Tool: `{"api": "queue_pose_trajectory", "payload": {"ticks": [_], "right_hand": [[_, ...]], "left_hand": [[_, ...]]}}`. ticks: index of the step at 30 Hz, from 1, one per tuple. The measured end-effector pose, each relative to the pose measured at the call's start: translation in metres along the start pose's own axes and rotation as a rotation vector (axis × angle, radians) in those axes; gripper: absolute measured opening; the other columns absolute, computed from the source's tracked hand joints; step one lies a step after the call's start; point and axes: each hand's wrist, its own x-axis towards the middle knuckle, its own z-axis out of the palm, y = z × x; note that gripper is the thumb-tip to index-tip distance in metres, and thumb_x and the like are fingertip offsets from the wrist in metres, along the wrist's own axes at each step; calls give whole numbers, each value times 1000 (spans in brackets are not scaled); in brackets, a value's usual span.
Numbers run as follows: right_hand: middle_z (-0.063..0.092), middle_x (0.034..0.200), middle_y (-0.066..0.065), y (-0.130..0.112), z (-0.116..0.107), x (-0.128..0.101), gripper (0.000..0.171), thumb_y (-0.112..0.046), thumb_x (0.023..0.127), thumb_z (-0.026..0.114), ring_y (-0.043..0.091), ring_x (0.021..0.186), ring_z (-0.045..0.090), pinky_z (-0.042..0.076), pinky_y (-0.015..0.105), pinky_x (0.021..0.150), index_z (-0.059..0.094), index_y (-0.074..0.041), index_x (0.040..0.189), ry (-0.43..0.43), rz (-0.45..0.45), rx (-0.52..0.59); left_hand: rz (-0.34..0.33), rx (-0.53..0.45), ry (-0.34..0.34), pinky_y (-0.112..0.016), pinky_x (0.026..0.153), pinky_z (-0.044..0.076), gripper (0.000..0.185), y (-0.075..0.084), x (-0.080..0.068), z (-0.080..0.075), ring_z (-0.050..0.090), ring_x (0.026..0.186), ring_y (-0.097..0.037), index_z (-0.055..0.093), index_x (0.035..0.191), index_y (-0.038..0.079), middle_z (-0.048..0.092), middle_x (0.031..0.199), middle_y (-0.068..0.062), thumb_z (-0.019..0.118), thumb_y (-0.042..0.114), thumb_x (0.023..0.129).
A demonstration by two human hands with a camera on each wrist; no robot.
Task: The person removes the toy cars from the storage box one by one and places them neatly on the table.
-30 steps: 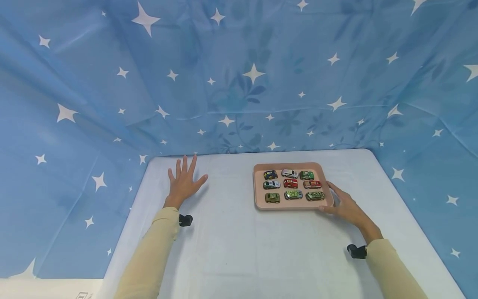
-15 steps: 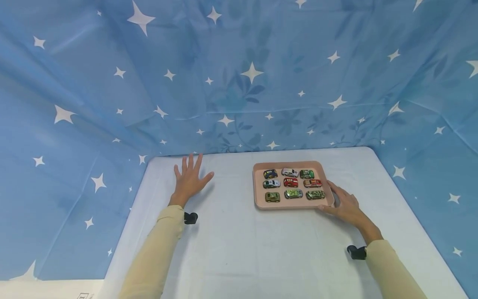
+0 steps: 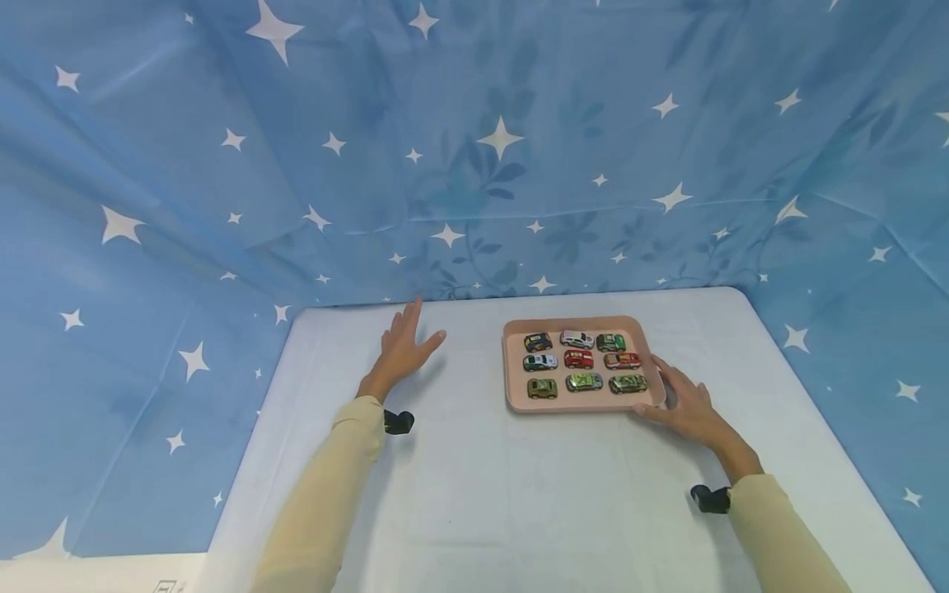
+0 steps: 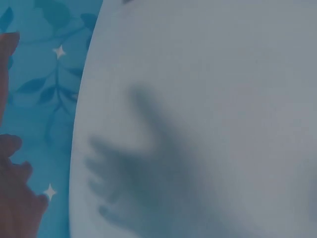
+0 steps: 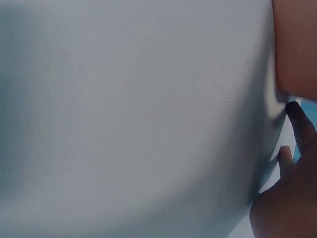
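Note:
A shallow pink tray (image 3: 516, 371) lies on the white table, right of centre in the head view. Several small toy cars stand in it in rows, among them a red car (image 3: 578, 359), a white car (image 3: 577, 338) and a camouflage-green car (image 3: 628, 384). My right hand (image 3: 685, 409) holds the tray's near right corner, thumb at the front rim and fingers along the right side. Raised over the table to the left of the tray, my left hand (image 3: 400, 352) holds nothing, its fingers extended and thumb spread. Only part of the tray (image 5: 299, 49) shows in the right wrist view.
A white cloth covers the table (image 3: 474, 494). Behind it and at both sides hangs a blue curtain (image 3: 474, 181) with white stars and leaves. A black wrist camera (image 3: 399, 422) is on the left wrist, another (image 3: 710, 499) on the right.
My left hand has moved to the right, nearer the tray, and turned so its fingers look closer together. The right hand stays at the tray's corner, and the cars keep their places.

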Motion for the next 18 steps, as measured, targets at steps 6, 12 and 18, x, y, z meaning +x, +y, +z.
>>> {"api": "queue_pose_trajectory", "payload": {"ticks": [6, 12, 18], "right_hand": [[14, 169, 38, 3, 1, -4, 111, -46, 95, 78, 62, 154, 8, -18, 74, 116, 8, -9, 173, -6, -13, 60], [11, 170, 38, 7, 5, -4, 112, -48, 95, 77, 61, 155, 3, -22, 69, 117, 6, -13, 174, -18, 14, 84], [11, 171, 37, 9, 7, -1, 112, -50, 95, 76, 58, 157, -1, -23, 68, 117, 6, -12, 174, -16, 20, 82]], "left_hand": [[31, -84, -7, -68, 125, 9, 90, 21, 11, 19, 8, 162, -42, 5, 175, 19, 10, 179, -13, 56, 53, 108], [58, -129, -12, -65, 126, 14, 88, 46, 20, 38, 13, 162, -38, 7, 175, 21, 12, 179, -10, 56, 51, 108], [98, -132, -28, -62, 127, 14, 86, 74, 32, 60, 16, 162, -36, 8, 175, 20, 16, 178, -10, 59, 45, 109]]}}
